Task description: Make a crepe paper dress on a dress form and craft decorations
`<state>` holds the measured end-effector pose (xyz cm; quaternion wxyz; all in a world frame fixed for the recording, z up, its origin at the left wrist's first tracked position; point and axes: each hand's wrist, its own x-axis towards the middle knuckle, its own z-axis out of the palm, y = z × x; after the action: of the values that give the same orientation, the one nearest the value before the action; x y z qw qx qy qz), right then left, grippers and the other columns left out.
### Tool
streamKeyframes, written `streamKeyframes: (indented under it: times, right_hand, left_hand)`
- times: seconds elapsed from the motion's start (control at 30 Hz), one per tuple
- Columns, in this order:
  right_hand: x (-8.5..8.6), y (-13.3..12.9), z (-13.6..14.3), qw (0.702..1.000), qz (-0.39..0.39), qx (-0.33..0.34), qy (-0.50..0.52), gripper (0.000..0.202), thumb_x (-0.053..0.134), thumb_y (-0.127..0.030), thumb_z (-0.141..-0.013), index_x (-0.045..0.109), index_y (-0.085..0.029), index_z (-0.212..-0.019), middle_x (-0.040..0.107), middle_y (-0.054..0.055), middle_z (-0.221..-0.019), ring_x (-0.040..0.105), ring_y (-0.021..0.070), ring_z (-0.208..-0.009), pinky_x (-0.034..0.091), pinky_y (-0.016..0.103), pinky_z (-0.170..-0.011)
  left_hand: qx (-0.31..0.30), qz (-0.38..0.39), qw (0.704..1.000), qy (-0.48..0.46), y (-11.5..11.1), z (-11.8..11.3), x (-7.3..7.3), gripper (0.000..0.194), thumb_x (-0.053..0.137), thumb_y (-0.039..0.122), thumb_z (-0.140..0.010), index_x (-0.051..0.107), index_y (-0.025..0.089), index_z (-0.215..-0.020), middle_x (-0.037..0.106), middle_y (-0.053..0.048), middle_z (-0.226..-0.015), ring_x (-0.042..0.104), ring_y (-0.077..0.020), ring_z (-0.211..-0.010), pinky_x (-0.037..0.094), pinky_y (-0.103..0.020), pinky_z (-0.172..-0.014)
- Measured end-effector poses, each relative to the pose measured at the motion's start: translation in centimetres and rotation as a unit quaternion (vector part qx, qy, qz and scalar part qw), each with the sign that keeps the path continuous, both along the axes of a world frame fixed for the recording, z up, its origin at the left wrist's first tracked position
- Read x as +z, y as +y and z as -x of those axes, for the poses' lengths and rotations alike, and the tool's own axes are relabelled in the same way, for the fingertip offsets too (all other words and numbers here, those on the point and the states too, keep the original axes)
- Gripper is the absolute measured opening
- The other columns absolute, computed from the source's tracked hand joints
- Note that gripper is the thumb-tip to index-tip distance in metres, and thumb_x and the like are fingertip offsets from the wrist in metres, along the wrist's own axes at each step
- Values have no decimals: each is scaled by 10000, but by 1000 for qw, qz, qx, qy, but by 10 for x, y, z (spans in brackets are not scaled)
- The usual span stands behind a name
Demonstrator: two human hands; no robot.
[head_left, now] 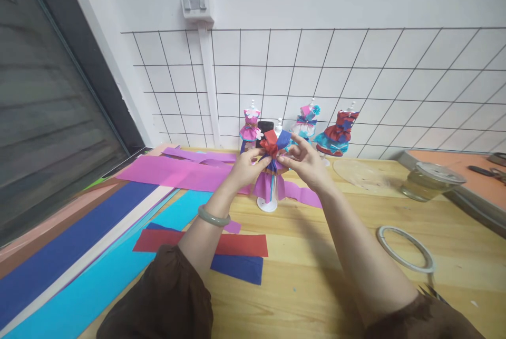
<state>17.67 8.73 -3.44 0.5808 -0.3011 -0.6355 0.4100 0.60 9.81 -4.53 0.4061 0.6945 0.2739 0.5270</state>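
Here both hands, left hand (pixel 245 166) and right hand (pixel 304 162), seemingly pinch crepe paper on the small mannequin (pixel 271 170); a hard tug could tear it or tip the stand.

My wooden table (pixel 316 275) carries: coloured paper sheets (pixel 90 254) (left side), red strip (pixel 237 244), blue strip (pixel 239 268), tape ring (pixel 405 248), glass jar (pixel 429 181), four small mannequins.
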Motion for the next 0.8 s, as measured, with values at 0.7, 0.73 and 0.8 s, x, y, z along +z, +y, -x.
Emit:
streamKeyframes:
  times: [0.7, 0.73, 0.8]
  right_hand:
    - [6, -2, -6, 1000, 15, -6, -3, 765, 743, -328, -614, 389, -243, -1288, 606, 53, -937, 603, 193, -855, 497, 377, -774]
    - [6, -2, -6, 1000, 13, -9, -7, 760, 743, -328, -615, 393, -242, -1284, 599, 48, -923, 600, 191, -851, 498, 375, -773]
    - [7, -3, -7, 1000, 8, -16, -14, 754, 745, -332, -613, 400, -241, -1278, 586, 39, -896, 595, 192, -847, 500, 376, -772]
  left_hand:
    - [-10, 8, 1000, 10, -3, 0, 5, 339, 568, 316, -764, 605, 156, -1060, 621, -82, -1095, 535, -239, -1038, 413, -364, -897]
    - [-10, 9, 1000, 12, -4, 0, 5, 339, 569, 318, -762, 607, 156, -1058, 624, -81, -1089, 536, -239, -1036, 414, -364, -897]
    - [-15, 12, 1000, 19, -5, 0, 6, 339, 567, 318, -762, 608, 158, -1058, 627, -79, -1082, 537, -240, -1037, 411, -367, -901]
